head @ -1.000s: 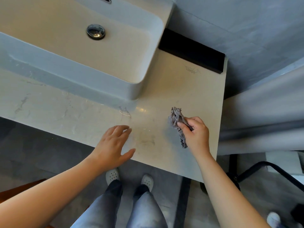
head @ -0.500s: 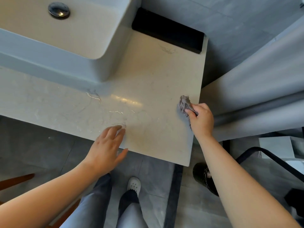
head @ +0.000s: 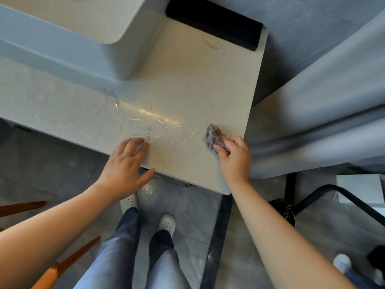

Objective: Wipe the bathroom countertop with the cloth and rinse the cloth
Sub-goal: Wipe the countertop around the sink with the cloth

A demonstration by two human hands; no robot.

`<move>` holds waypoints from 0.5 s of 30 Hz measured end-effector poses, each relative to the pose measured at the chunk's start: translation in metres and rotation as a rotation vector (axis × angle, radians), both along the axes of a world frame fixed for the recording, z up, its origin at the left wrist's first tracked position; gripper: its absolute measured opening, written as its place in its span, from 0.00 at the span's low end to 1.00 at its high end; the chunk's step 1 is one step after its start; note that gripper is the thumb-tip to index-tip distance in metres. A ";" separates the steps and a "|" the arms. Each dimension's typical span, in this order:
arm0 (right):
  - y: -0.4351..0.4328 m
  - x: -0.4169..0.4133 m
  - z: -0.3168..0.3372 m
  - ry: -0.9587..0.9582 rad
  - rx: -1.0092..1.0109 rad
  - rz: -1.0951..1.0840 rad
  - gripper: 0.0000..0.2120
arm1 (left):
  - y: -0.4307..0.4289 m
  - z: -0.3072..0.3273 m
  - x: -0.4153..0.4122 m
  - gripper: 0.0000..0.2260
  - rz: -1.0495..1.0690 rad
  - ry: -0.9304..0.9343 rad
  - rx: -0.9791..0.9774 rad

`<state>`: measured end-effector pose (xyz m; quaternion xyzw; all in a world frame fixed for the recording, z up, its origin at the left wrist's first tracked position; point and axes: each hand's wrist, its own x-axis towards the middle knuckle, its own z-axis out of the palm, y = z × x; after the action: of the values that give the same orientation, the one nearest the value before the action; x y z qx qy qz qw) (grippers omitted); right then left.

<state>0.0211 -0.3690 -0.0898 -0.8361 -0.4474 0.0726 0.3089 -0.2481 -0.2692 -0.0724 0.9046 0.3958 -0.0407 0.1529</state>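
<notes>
L hand (head: 127,161) flat, fingers spread wide, palm down on front edge of countertop (head: 187,90), holding nothing. R hand (head: 234,157), arm stretched fwd, fingers curled, pressing bunched grey cloth (head: 212,136) onto counter nr right edge. Basin (head: 87,24) beyond, far left.

Glossy veined stone countertop (head: 187,84) streaked wet; rough grey woven cloth (head: 213,137); smooth matt basin (head: 62,46).

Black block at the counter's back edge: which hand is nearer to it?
Right. The right hand, pressing the cloth near the countertop's right edge, sits below the black block. The left hand rests on the front edge, farther left.
</notes>
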 end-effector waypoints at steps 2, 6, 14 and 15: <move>-0.014 -0.016 -0.002 0.017 0.002 -0.004 0.11 | -0.001 0.000 0.000 0.34 0.008 -0.004 -0.008; -0.039 -0.046 -0.005 0.027 0.006 -0.011 0.13 | -0.003 0.000 0.001 0.34 0.023 -0.016 -0.004; -0.064 -0.079 0.005 0.186 -0.028 0.034 0.09 | -0.006 0.001 0.002 0.34 0.030 -0.014 0.008; -0.066 -0.079 0.009 0.240 -0.041 0.049 0.07 | -0.006 0.001 0.002 0.34 0.033 -0.011 0.009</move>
<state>-0.0580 -0.4352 -0.0804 -0.8163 -0.4261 0.1889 0.3412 -0.2463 -0.2750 -0.0714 0.8989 0.4098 -0.0315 0.1518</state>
